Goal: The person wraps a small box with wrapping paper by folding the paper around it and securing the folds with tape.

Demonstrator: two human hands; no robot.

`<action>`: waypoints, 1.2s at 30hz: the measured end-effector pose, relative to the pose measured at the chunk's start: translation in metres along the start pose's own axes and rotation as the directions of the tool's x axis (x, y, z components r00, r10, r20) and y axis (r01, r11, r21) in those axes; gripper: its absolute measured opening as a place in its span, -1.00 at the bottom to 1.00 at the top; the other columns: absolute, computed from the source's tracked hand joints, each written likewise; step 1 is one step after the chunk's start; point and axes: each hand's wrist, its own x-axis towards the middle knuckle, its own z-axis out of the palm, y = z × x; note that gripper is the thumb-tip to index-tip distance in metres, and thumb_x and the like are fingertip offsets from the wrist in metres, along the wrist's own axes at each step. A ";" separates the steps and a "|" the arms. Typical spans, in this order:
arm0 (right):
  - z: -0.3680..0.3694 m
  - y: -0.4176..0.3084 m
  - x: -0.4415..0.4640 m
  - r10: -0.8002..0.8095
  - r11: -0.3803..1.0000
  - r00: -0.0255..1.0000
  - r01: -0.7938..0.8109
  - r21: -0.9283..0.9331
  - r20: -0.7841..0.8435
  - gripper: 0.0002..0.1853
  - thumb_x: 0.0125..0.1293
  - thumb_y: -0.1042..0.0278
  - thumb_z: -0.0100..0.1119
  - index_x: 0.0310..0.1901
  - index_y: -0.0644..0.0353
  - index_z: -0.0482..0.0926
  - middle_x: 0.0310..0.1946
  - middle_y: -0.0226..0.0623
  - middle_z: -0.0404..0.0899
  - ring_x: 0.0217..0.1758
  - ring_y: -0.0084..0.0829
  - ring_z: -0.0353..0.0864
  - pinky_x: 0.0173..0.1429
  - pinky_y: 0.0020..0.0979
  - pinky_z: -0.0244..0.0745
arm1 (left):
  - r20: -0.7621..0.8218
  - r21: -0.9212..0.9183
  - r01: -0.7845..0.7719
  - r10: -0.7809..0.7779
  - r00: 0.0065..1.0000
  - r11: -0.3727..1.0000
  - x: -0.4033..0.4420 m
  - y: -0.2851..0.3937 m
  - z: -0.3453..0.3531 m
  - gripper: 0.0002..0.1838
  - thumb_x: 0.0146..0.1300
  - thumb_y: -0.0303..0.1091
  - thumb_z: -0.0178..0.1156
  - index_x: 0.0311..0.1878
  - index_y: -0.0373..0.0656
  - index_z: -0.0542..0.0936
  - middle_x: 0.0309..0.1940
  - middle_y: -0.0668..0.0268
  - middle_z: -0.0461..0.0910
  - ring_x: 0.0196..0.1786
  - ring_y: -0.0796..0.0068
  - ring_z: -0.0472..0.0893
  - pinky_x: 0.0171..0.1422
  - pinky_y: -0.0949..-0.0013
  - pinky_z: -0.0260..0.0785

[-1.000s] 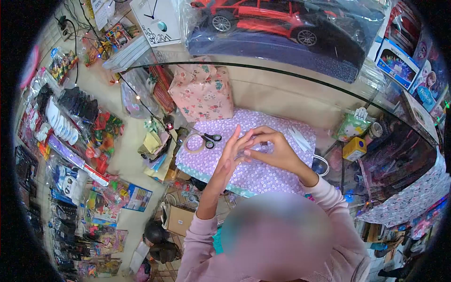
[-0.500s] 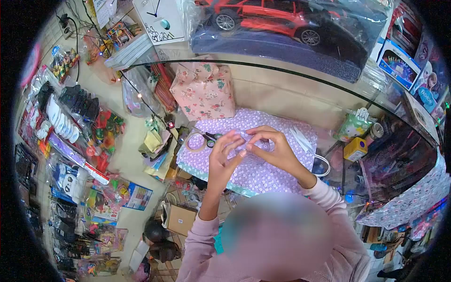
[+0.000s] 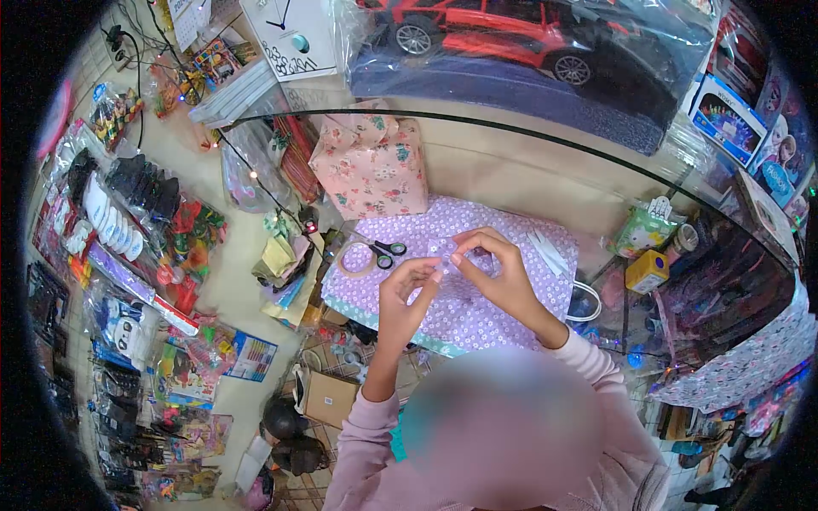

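My left hand [image 3: 411, 292] is raised over purple floral paper [image 3: 392, 319], its thumb and fingertips drawn together in a pinch. Close beside it, my right hand [image 3: 497, 271] pinches too, thumb against the curled index finger. The fingertips of both nearly meet around something tiny that I cannot make out against the pattern. Left of my hands, scissors [image 3: 389, 252] with black and green handles lie on the paper, beside a roll of tape [image 3: 355, 258]. White strips [image 3: 548, 253] rest on the paper to the right.
A pink floral bag [image 3: 372, 170] stands behind the paper. Above runs a glass shelf edge [image 3: 545, 129] bearing a boxed red toy car [image 3: 494, 43]. A yellow box [image 3: 647, 271] is at the right; packaged goods [image 3: 183, 247] hang at the left.
My left hand's fingers have closed into a pinch and shifted slightly down, uncovering more of the scissors. My right hand stays pinched in nearly the same place.
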 end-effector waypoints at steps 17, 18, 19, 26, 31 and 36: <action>0.001 -0.006 -0.010 -0.073 0.995 0.997 0.072 -0.063 -0.007 -0.80 0.16 0.48 0.30 -0.18 0.28 0.57 -0.16 -0.13 0.58 -0.05 -0.20 0.60 0.03 -0.32 0.47 | 0.098 0.200 -0.145 0.128 0.987 0.969 0.017 -0.001 -0.027 -0.93 0.12 -0.52 0.25 -0.30 -0.23 0.62 -0.37 0.41 0.63 -0.28 0.65 0.48 -0.21 0.50 0.20; 0.000 -0.005 -0.010 -0.090 0.994 0.996 0.091 -0.069 0.010 -0.79 0.16 0.48 0.29 -0.16 0.28 0.56 -0.16 -0.12 0.57 -0.04 -0.19 0.60 0.04 -0.31 0.47 | 0.123 0.179 -0.141 0.120 0.985 0.974 0.019 0.000 -0.029 -0.93 0.12 -0.52 0.25 -0.31 -0.24 0.61 -0.39 0.42 0.62 -0.28 0.65 0.48 -0.20 0.50 0.21; -0.001 -0.005 -0.010 -0.107 0.991 0.994 0.108 -0.074 0.027 -0.77 0.16 0.49 0.29 -0.14 0.28 0.56 -0.15 -0.12 0.57 -0.03 -0.19 0.59 0.05 -0.31 0.47 | 0.148 0.159 -0.136 0.112 0.983 0.978 0.022 0.003 -0.031 -0.94 0.12 -0.53 0.25 -0.32 -0.24 0.61 -0.41 0.42 0.61 -0.29 0.66 0.48 -0.19 0.50 0.23; -0.008 -0.002 -0.012 -0.091 0.993 0.991 0.097 -0.069 0.095 -0.76 0.18 0.53 0.24 -0.09 0.28 0.54 -0.14 -0.11 0.56 -0.02 -0.15 0.58 0.06 -0.28 0.46 | 0.381 0.307 -0.181 0.054 0.923 0.934 0.044 0.014 -0.035 -0.93 0.12 -0.51 0.29 -0.32 -0.27 0.62 -0.45 0.41 0.58 -0.36 0.66 0.47 -0.23 0.51 0.30; -0.011 -0.006 -0.014 -0.091 0.992 0.986 0.103 -0.075 0.142 -0.74 0.20 0.53 0.22 -0.05 0.27 0.52 -0.13 -0.10 0.56 -0.02 -0.14 0.58 0.07 -0.28 0.45 | 0.444 0.340 -0.250 0.079 0.893 0.906 0.051 0.029 -0.027 -0.89 0.12 -0.46 0.33 -0.30 -0.28 0.65 -0.45 0.33 0.61 -0.38 0.62 0.49 -0.25 0.48 0.33; -0.013 -0.007 -0.015 -0.086 0.992 0.984 0.099 -0.076 0.154 -0.73 0.21 0.54 0.19 -0.03 0.27 0.50 -0.11 -0.09 0.55 -0.01 -0.14 0.58 0.07 -0.29 0.45 | 0.462 0.360 -0.291 0.102 0.881 0.886 0.053 0.029 -0.021 -0.86 0.10 -0.42 0.36 -0.31 -0.27 0.66 -0.46 0.26 0.63 -0.41 0.51 0.52 -0.25 0.43 0.37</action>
